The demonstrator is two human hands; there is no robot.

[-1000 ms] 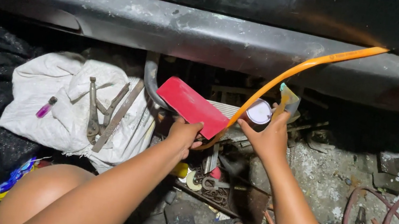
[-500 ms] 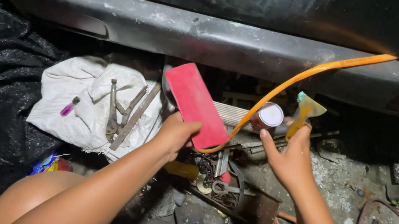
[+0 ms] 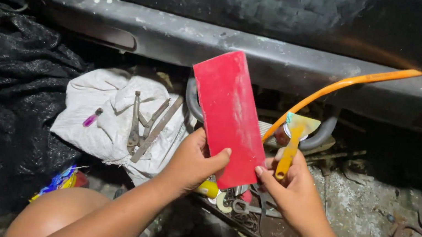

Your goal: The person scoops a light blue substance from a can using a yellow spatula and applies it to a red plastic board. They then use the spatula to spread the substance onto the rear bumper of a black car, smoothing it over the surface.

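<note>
Head view, the only one I have: my left hand (image 3: pixel 191 160) grips the lower edge of the flat red plastic card (image 3: pixel 229 117), thumb pressed across its face and the other digits behind it, so the card stands nearly upright, tilted a little to the left. A second ago it lay lower and more slanted over the clutter; now it has been lifted up in front of the grey metal sill (image 3: pixel 265 54), with its broad face turned toward me. My right hand (image 3: pixel 295 189) is closed around the yellow handle of a small putty knife (image 3: pixel 293 142), blade pointing up, and its thumb tip touches the card's lower right edge. That hand has come in closer to the card than it was.

I judge that the two tools are being brought together, face against blade, rather than put to the bodywork yet.

An orange hose (image 3: pixel 338 87) arcs from behind the knife up to the right. On the ground to the left lies a white cloth (image 3: pixel 105 119) with pliers (image 3: pixel 134 126) and other metal tools on it, and a small purple item (image 3: pixel 92 117). A black tarp (image 3: pixel 10 83) fills the far left.
</note>
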